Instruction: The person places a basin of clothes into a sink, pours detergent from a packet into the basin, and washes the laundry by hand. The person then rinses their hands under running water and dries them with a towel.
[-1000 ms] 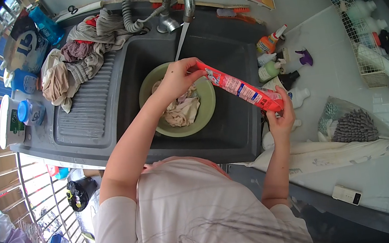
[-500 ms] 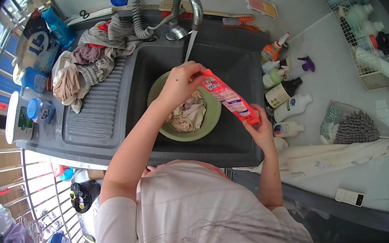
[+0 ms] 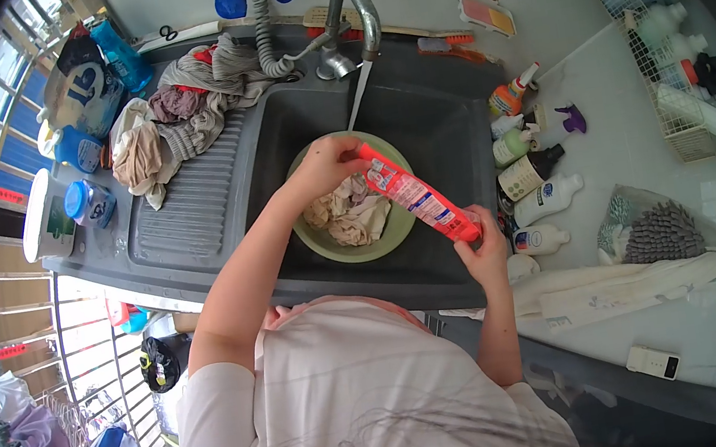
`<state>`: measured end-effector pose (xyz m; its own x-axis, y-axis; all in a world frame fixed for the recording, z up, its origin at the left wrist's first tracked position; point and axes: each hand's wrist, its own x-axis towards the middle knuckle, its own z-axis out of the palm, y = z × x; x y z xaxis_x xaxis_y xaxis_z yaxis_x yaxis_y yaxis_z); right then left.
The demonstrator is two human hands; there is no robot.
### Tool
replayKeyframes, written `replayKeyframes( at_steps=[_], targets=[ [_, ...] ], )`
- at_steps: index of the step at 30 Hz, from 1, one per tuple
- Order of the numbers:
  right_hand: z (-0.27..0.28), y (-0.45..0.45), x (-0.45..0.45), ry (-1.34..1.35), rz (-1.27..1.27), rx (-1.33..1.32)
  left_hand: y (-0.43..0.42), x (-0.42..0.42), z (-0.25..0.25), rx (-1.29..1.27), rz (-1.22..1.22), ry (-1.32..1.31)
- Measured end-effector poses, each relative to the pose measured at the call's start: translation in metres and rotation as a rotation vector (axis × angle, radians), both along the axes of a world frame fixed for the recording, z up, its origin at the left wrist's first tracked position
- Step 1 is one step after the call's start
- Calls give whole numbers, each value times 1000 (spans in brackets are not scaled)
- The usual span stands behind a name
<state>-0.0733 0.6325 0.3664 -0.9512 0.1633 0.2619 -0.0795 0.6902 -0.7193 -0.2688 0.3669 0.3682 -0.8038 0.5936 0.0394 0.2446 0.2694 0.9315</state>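
Holding: One Red Packet, Slantwise, Two Hands

Item: slim red packet (image 3: 420, 199), suspended over the right rim of a green basin (image 3: 362, 255) in the dark sink (image 3: 449, 119). We record its long axis as a diagonal: upper end leftward, toward the side of the tap (image 3: 366, 16); lower end rightward and nearer the wearer.

Hands: the left hand (image 3: 332, 166) pinches the upper end between thumb and fingers; the right hand (image 3: 486, 253) grips the lower end.

Labelling: we list a pale emblem near the upper end, rows of small print, and blue panels lower down. Characters too small for us to read.

Basin contents: crumpled pale cloth (image 3: 360, 221).

Right of sink: white bottle (image 3: 549, 198), blue label; dark-topped bottle (image 3: 527, 177), pale label. We can read neither.

Left of sink: large bag (image 3: 83, 90), bold lettering, which we cannot decipher with certainty; blue-lidded jar (image 3: 90, 204).
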Motion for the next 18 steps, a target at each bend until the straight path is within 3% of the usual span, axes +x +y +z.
replayKeyframes(
  at_steps=[4, 18],
  targets=[
    [26, -3, 0, -26, -35, 51, 2, -3, -33, 83, -75, -227],
    [44, -5, -13, -71, -23, 137, -2, -12, -45, 101, -77, -293]
  ],
)
